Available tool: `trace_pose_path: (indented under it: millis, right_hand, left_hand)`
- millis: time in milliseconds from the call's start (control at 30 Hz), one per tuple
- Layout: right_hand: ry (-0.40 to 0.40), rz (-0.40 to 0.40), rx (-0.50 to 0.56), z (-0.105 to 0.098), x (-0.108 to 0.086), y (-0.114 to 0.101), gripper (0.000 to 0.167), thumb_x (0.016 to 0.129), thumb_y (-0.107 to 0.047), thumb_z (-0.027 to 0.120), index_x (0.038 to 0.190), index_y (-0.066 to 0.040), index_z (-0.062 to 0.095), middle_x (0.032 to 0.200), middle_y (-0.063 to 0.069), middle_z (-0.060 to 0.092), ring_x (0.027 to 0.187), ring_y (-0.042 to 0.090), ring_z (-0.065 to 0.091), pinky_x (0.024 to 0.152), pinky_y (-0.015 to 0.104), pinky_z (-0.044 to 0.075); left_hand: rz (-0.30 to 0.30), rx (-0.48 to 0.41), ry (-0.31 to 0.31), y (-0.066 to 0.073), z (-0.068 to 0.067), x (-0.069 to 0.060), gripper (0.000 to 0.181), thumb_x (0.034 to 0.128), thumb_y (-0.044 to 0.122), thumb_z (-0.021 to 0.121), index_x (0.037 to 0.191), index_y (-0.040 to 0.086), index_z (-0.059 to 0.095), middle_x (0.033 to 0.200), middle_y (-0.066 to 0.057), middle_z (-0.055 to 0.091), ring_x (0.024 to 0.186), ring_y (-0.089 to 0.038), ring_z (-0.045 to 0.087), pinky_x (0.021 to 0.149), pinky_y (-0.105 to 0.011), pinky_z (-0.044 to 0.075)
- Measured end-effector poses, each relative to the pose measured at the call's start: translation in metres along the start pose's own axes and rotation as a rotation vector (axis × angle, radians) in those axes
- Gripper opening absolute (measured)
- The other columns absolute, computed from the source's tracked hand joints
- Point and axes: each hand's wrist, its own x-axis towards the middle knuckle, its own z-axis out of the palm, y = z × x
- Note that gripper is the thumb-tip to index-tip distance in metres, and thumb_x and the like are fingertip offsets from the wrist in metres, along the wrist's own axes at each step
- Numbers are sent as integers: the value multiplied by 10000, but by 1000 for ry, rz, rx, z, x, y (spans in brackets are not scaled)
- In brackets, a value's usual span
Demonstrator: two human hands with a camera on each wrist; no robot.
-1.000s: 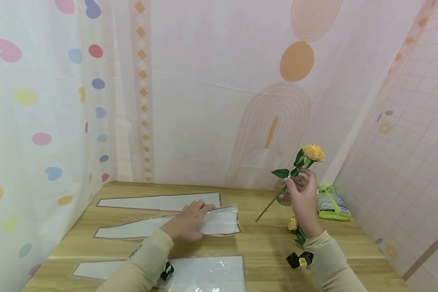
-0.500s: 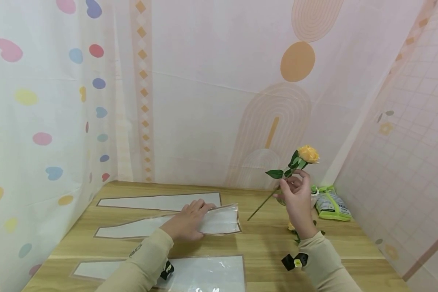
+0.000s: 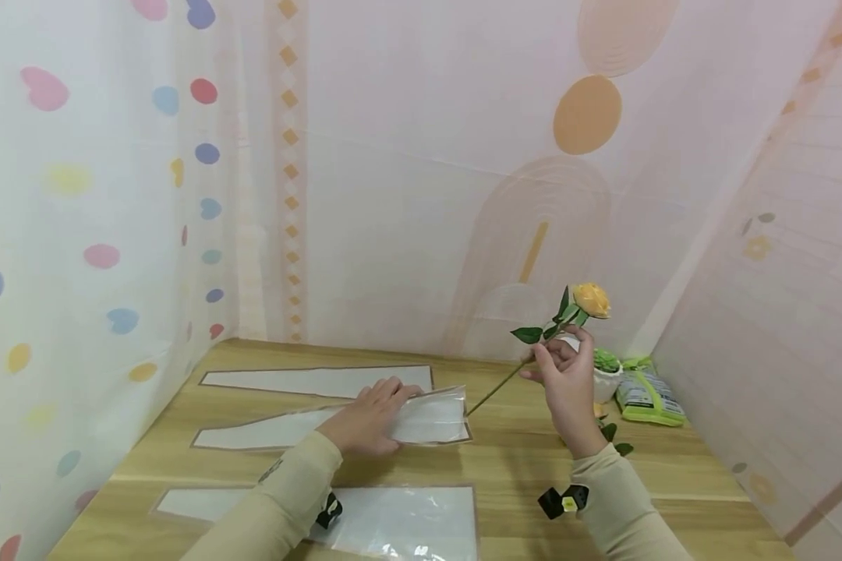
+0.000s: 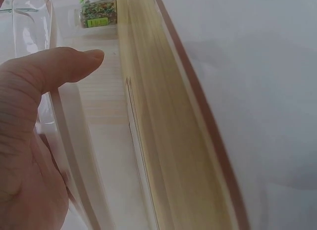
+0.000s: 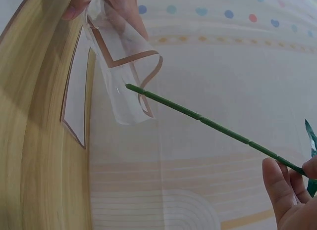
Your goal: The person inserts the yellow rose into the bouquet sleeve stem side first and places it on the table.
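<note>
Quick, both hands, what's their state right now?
Left hand: closed, gripping the middle brown-edged sleeve.
Right hand: closed, pinching the yellow rose by its stem.

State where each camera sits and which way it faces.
Head: worn on the head, facing forward and down at the wooden tabletop; the left hand, right hand and forearms show.
Left wrist: worn there, looking over tabletop and a brown-edged plastic bag; part of the left hand shows.
Right wrist: worn there, looking along the rose stem toward the held bag; parts of both hands show.
Head and right wrist share the stem.
</note>
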Motion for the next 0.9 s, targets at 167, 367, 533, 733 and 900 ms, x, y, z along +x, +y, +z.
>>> trace_pose_path:
  millis: [167,367,533,733,900]
  right_hand:
    - [4,5,-18,-1,0,2,493,1024,-101,585,1421,-124,293,1027,137,573,910,221,642,719,348,599]
    - [-2,11,-30,-1,0,4,483,1031,-93,568,1434,-105,301,1013,99,578,883,204,642,740,361,598]
    - [-9,18,-27,-1,-1,3,452,1043,-55,519,1437,-85,300,1029,75,543,877,197,631,773,393,595]
    - [-6,37,-59,-2,-1,2,373,1060,-62,468,1401,-90,320,1087,73,495,894,185,590,755,353,595]
    - [-1,36,-74,-2,-1,2,322,1066,-87,473,1364,-67,354,1119,93,497,926,226,584,733,341,595]
  left_hand:
    - [6,1,8,2,-2,3,834,760,276,829,1480,152,427,1225,-32,475,1103,-193,458,933,-391,442]
    - [4,-1,1,3,-3,4,831,768,292,824,1482,158,421,1224,-21,469,1119,-186,455,940,-393,440]
    - [7,-5,5,4,-4,4,822,784,304,816,1487,169,411,1226,-14,460,1121,-180,447,954,-391,436]
    - [2,-27,-3,5,-6,3,832,796,305,843,1493,178,406,1222,-18,457,1134,-193,446,973,-412,428]
    - [7,-12,8,5,-6,3,827,784,304,833,1486,176,414,1210,-15,457,1117,-187,446,958,-400,433]
